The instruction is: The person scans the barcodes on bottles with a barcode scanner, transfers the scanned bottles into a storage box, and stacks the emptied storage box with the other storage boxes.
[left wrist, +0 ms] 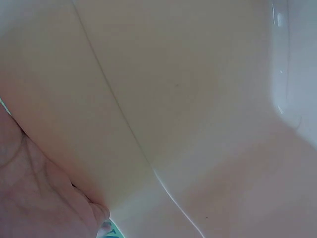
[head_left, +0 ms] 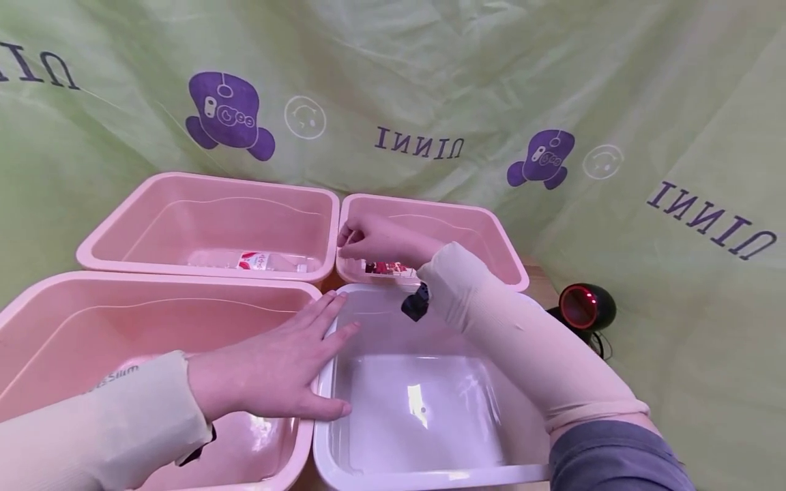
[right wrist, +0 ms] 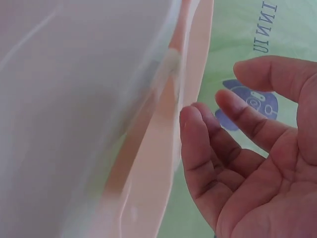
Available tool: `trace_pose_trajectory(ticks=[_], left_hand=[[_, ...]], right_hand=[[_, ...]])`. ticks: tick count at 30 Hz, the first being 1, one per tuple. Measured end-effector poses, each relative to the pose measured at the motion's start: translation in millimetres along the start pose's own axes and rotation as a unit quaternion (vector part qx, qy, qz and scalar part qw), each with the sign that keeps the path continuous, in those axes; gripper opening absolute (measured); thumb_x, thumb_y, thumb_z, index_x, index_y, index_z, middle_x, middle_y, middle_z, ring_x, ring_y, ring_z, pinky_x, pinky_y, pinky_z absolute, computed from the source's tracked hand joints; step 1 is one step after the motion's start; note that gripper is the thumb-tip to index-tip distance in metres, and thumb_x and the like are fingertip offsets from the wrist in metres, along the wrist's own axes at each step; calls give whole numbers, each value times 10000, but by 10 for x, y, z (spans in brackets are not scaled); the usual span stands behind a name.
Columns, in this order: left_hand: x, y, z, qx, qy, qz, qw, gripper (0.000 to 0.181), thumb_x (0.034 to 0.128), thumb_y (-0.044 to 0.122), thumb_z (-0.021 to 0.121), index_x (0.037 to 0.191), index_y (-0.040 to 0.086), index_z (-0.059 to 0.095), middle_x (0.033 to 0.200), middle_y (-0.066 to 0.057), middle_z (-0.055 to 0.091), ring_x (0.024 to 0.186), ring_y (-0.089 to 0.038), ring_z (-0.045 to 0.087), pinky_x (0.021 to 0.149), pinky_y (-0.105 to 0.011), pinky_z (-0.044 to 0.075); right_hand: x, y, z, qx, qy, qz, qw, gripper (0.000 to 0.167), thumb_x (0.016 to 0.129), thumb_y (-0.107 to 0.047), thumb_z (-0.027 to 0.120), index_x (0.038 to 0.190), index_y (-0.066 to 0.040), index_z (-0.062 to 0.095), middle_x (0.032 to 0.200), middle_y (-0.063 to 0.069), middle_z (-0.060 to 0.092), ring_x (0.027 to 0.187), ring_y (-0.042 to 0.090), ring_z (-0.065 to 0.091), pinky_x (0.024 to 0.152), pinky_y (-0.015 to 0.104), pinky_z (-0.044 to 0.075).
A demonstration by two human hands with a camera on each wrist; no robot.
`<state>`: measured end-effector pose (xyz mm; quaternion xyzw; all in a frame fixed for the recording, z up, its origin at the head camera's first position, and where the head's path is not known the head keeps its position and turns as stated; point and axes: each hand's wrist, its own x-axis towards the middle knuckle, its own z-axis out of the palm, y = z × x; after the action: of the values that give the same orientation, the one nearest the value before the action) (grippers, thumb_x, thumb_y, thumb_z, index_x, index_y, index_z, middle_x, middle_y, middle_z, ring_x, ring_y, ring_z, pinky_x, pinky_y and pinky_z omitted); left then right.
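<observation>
My left hand lies palm down with spread fingers across the neighbouring rims of the front-left pink tub and the white tub. In the left wrist view, part of its palm appears beside a pale tub wall. My right hand reaches over the back-right pink tub, close to that tub's left rim. Its fingers are loosely bent, and the right wrist view shows the palm holding nothing. Below it, a package with red print lies in that tub, partly hidden.
In the back-left pink tub lies a clear bottle with a red and white label. A black device with a red-lit face stands at the right. Behind the tubs hangs a green printed curtain.
</observation>
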<state>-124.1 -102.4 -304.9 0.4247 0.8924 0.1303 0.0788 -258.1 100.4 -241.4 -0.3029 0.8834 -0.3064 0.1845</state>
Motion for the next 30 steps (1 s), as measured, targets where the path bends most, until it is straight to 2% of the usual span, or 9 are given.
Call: trace_pose_trajectory(ticks=[2,4,9,12,15,19,23,26,30], left_hand=[[5,-1,-4,-22,4,20,10000,990,900,708,602,1565,1,408,1691,-254,86,1558,-427,43,1215,-586,180],[12,-4,-7,-39,19,71,10000,989,904,710,594,1561,-6,412,1689,-259,82,1555,-436,50,1210,-599,182],[46,-16,-39,-117,-46,146,9998,1015,903,744,569,1563,-10,405,1686,-272,78,1548,-460,60,1196,-627,197],[61,-36,-112,-440,-212,72,9988,1032,900,748,579,1572,-11,386,1682,-285,67,1544,-473,57,1190,-643,188],[72,-53,-212,-880,-420,-79,9952,1040,899,743,589,1585,-6,363,1677,-297,70,1539,-482,70,1182,-660,184],[83,-56,-313,-1309,-586,-255,9893,1009,920,721,583,1598,14,345,1676,-294,86,1535,-481,93,1173,-666,200],[63,-56,-391,-1666,-741,-333,9827,941,958,664,581,1614,40,326,1697,-238,82,1542,-459,96,1167,-660,222],[40,-51,-441,-1858,-861,-333,9782,888,984,621,575,1621,61,316,1711,-181,87,1549,-432,103,1164,-652,239],[43,-22,-467,-1906,-877,-246,9774,862,998,601,567,1622,63,313,1711,-174,97,1548,-419,133,1156,-643,264]], right_hand=[[-119,44,-20,17,-127,-20,9999,192,906,-73,523,715,-61,504,612,4,400,526,168,377,515,273,293],[-250,83,-40,-68,-159,-4,9999,172,918,-93,533,749,-68,557,634,-11,440,550,157,401,535,275,321],[-646,170,-112,-323,97,-16,9994,84,965,-137,625,943,-105,700,817,-1,628,721,155,574,683,317,497],[-894,224,-164,-432,294,227,9984,119,965,-153,675,1069,-120,722,975,5,697,897,170,650,822,360,541],[-1124,307,-217,-438,423,400,9973,143,964,-124,691,1093,-69,717,1013,34,710,961,192,663,884,375,540],[-1468,455,-289,-341,580,911,9936,169,978,-118,681,1113,-17,692,1038,85,704,962,222,658,809,372,565],[-1856,588,-359,-285,763,1608,9836,209,989,-159,665,1154,-30,665,1067,95,687,942,235,647,752,353,569],[-2142,682,-415,-242,878,1804,9794,252,992,-165,656,1176,6,651,1063,104,683,910,234,649,748,366,574],[-2483,814,-471,-871,969,1956,9720,352,975,-207,702,1205,52,639,993,46,689,865,183,643,763,397,563]])
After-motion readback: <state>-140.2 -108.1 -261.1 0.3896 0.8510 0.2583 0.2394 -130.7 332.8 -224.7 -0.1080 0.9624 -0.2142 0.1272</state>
